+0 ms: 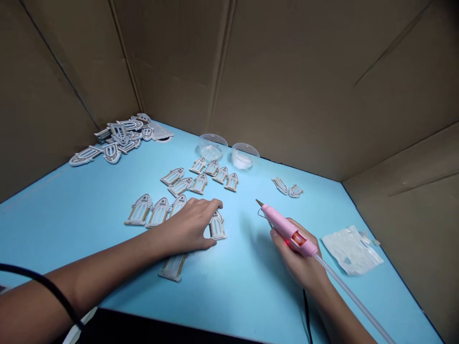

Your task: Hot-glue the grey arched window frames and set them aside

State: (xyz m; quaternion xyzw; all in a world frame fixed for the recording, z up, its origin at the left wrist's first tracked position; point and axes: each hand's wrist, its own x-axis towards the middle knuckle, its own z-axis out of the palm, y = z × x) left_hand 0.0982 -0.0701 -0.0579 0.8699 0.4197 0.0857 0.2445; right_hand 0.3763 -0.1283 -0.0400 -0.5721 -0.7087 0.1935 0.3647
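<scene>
My left hand (195, 222) reaches over the table with thumb and forefinger curved around a small arched window piece (217, 226). Its thumb is at the lower end and its forefinger at the top; the other fingers are hidden. Under and beside this hand lie more arched pieces, one (173, 267) partly covered by the wrist. My right hand (299, 255) is closed around a pink hot glue gun (287, 227), its brass nozzle pointing up and left. A red light glows by the grip, and a clear glue stick (353, 296) sticks out of the back.
Several arched pieces (200, 183) lie mid-table; a heap (122, 136) sits at the back left. Two clear cups (211, 147) stand near the cardboard wall (287, 81). Two small pieces (287, 187) and a crumpled white sheet (351, 251) lie right. A black cable (39, 279) crosses my left forearm.
</scene>
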